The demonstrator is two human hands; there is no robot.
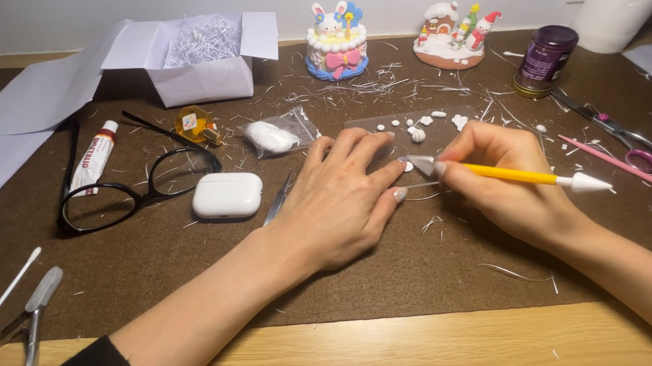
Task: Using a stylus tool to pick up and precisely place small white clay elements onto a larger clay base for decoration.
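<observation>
My left hand [337,202] lies flat and empty on the brown mat [185,260], fingertips pinning the near edge of the clear sheet [404,135]. My right hand [511,184] grips a yellow modelling tool [510,175], its pale tip touching that same edge. I judge the work partway: several small white clay pieces [419,124] already sit on the sheet, and more clay waits in a small clear bag [278,135] just left of it. Further left of the sheet lie a white earbud case [227,194] and a white tube with a red label [92,159]; to its right stands a dark purple jar [544,58].
</observation>
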